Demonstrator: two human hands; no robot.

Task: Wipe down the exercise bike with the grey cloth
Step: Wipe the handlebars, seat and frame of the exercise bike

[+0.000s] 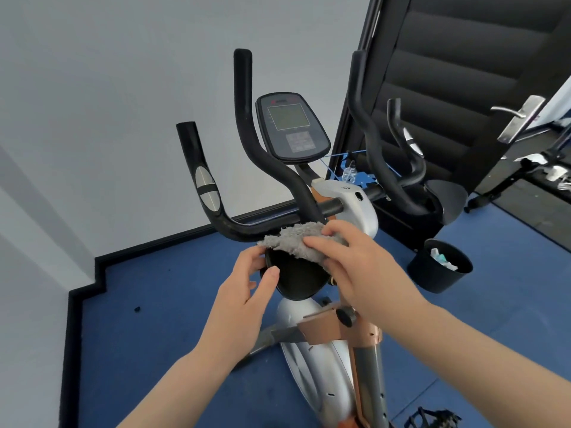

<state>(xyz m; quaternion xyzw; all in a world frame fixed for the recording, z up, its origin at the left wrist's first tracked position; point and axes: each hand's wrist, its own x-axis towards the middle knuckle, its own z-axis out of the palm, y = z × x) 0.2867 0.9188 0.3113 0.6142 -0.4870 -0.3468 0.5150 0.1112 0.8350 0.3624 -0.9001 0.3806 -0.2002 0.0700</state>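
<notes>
At the bottom of the frame the two forearms came in, and in the middle the left hand (247, 282) touched the left edge of a black rounded part (298, 278) of the exercise bike (324, 350), with its fingers half curled around the rim and the thumb resting on the dark surface; it steadied this part more than it gripped it. Just right of it, the right hand (355, 264) lay flat on the grey cloth (296, 240), with the fingers spread and pressing the cloth down on the upper edge of the black part, not closed around it. The cloth looked soft, fluffy and light, so I judged it would fold and bunch easily and would slip on smooth plastic unless the palm kept it pressed; the best hold seemed to be a broad flat palm on its middle, with loose edges tucked under. The bike itself looked heavy and stiff, and it should not move under wiping. Above the hands, the black handlebars (247, 143) rose toward the upper middle, and their foam looked a little grippy. The console (290, 126) between them had a screen, which I think needed lighter pressure. At the right, a black bin (438, 267) stood on the blue floor (154, 304).
</notes>
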